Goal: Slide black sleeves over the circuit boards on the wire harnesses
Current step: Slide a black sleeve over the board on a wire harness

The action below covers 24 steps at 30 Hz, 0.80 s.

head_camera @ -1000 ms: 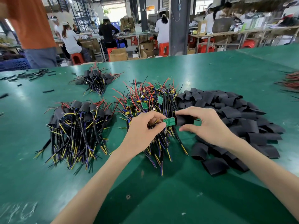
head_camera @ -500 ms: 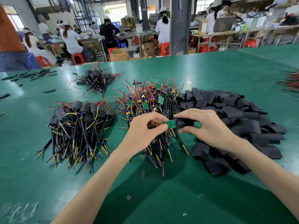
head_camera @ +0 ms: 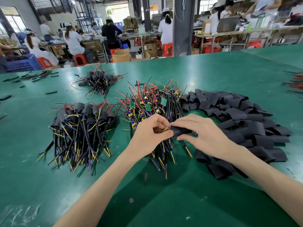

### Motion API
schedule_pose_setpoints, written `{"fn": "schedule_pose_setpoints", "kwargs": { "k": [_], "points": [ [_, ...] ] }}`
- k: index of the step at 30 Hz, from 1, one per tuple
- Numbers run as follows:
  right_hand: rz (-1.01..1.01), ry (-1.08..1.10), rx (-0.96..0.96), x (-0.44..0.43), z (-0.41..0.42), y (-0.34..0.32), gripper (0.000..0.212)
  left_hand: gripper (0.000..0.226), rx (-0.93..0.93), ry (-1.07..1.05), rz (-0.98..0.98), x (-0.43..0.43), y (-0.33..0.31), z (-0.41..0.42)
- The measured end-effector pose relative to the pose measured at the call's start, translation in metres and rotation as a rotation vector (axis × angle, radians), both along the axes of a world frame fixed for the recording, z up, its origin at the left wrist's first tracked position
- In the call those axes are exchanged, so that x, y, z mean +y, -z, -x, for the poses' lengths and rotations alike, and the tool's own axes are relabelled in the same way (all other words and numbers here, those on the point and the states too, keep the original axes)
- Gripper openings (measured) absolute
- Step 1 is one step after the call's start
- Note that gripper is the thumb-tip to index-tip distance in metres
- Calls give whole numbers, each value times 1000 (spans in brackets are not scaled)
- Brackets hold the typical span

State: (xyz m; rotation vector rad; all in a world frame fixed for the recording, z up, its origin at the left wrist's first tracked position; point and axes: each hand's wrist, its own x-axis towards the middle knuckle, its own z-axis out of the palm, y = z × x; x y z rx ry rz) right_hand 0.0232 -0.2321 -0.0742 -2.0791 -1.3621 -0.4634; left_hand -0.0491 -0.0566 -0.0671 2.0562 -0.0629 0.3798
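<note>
Fingers of the left hand (head_camera: 151, 134) are curled and pinched on the wire end of one harness (head_camera: 165, 128), right at the mouth of a short black tubular sleeve (head_camera: 181, 130), which is gripped between the thumb and fingers of the right hand (head_camera: 202, 135). Both are held over the heap of unsleeved wire harnesses (head_camera: 170, 102) with small green circuit boards (head_camera: 148, 106). Loose flat black sleeves (head_camera: 237, 118) are piled at the right on the green table (head_camera: 213, 72); sleeved harnesses (head_camera: 82, 122) are heaped at the left.

Table (head_camera: 213, 74): sleeved harness pile (head_camera: 78, 128) left, smaller sleeved pile (head_camera: 98, 81) behind, bare-board harnesses (head_camera: 152, 102) centre, loose sleeves (head_camera: 237, 115) right.
</note>
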Motion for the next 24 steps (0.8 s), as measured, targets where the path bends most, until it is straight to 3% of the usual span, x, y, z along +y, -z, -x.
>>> {"fn": "schedule_pose_setpoints", "kwargs": {
  "k": [11, 19, 24],
  "points": [
    [56, -28, -134, 1, 0, -2, 40, 25, 190, -17, 298, 4, -3, -2],
    [59, -52, -90, 1, 0, 0, 39, 24, 155, -29, 239, 1, -5, 0],
    [53, -74, -89, 3, 0, 3, 39, 19, 231, -40, 314, 4, -4, -1]
  ]
}}
